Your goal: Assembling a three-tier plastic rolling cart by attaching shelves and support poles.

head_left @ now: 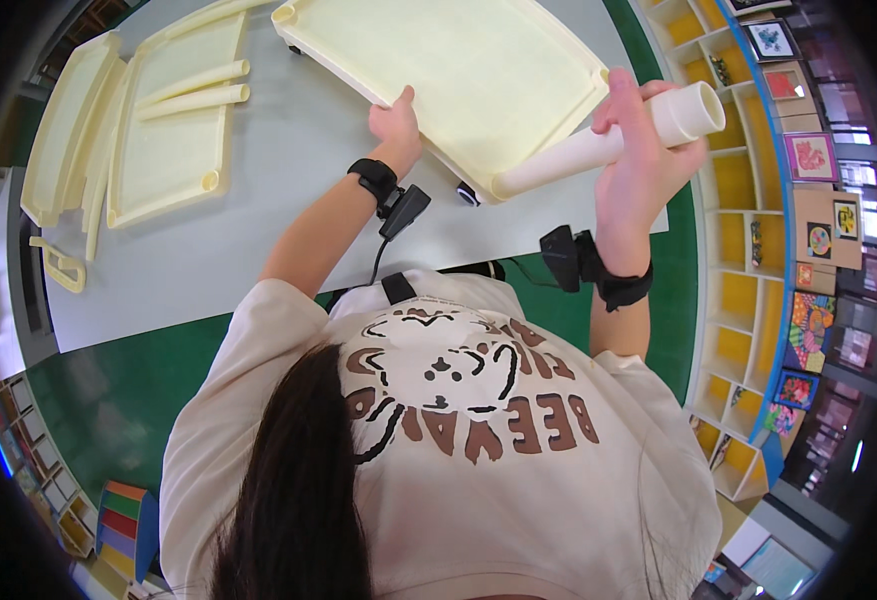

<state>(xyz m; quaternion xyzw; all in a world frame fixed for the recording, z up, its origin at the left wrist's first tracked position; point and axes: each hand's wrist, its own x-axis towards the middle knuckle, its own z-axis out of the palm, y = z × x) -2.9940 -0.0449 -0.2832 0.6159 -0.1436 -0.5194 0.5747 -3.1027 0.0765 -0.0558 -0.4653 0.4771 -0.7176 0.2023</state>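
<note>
A cream rimmed shelf tray [468,70] with small dark casters lies on the grey table. My left hand [394,125] is closed on its near left rim, thumb up and the other fingers mostly hidden. At the near corner, next to a caster [468,193], the lower end of a cream tube [563,160] meets the tray; I cannot tell whether it is seated there. The tube leans to the right, its wider open end upward. My right hand [648,150] is wrapped round its upper part.
On the left of the table [288,230] lie more cream trays [173,120], two loose tubes [198,103] on one of them, and a cream looped handle piece [61,265]. Yellow-backed white shelves [733,240] stand on the right. The floor [118,400] is green.
</note>
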